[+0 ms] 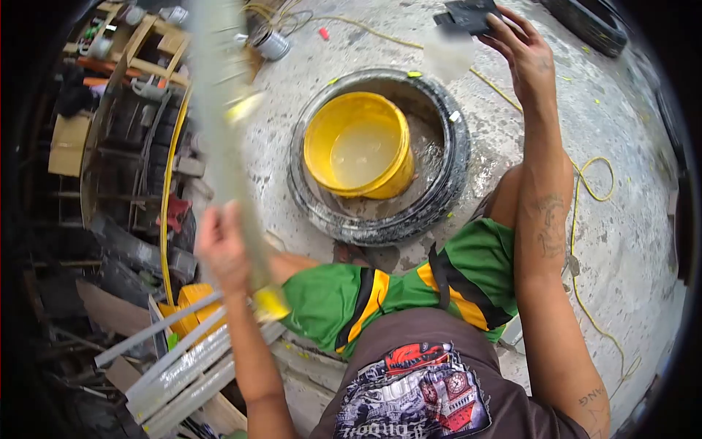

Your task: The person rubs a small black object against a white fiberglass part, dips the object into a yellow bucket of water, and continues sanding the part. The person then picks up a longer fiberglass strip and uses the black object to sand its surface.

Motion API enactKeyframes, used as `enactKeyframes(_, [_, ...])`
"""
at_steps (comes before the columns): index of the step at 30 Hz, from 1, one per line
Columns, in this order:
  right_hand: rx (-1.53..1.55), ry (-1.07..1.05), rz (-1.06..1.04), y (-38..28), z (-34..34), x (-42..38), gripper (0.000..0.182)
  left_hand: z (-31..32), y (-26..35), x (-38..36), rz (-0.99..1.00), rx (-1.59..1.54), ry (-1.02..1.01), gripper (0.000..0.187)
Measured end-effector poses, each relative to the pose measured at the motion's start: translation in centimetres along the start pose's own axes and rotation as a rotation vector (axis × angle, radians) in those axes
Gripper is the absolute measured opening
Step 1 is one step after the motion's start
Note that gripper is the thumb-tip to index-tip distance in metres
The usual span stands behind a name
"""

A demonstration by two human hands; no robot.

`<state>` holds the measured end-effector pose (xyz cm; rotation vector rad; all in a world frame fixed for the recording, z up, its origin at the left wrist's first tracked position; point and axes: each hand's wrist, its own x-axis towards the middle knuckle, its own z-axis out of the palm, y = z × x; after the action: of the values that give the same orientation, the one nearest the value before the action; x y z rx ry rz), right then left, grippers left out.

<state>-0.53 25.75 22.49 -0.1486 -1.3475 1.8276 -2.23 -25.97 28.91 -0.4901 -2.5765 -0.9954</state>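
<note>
Where the head view looks down past the wearer's lap, both grips are occupied. Left grip, motion-blurred: fingers curled in against the left edge of a long pale bar, holding it low, near its bottom end. Most of the bar's length extends beyond the hand, running out past the top of the view. Yellow patches on it, one partway up, one at the lower end, which overlaps the left leg of the green shorts; contact with the leg cannot be told.

Right grip, arm stretched forward: thumb and fingers pinching a flat black piece by its right side, so that most of it juts out leftward from the fingertips. A pale blurred patch just below it, nature unclear. Bar and black piece well apart.

Between the two arms, on the rough grey floor, lies a tyre. Standing inside its ring, toward the left: a yellow bucket with cloudy liquid. Metal can beyond the tyre, near the bar. Yellow cord loops along the floor right of the right arm. Second tyre at upper right. More pale bars stacked at lower left.
</note>
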Motion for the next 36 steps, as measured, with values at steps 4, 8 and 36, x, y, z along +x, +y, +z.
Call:
enactKeyframes(4, [-0.085, 0.077, -0.043, -1.5, -3.6, -1.1, 0.048, 16.8, -0.8, -0.4, 0.045, -0.204, -0.174, 0.027])
enactKeyframes(8, [-0.183, 0.069, -0.007, -2.0, -4.5, -2.1, 0.047, 24.3, -1.2, -3.5, -0.024, -0.316, -0.175, 0.029])
enactKeyframes(36, [-0.255, -0.136, 0.104, 1.1, -1.2, -4.5, 0.038, 32.4, -1.3, -9.9, -0.246, -0.224, -0.419, 0.037])
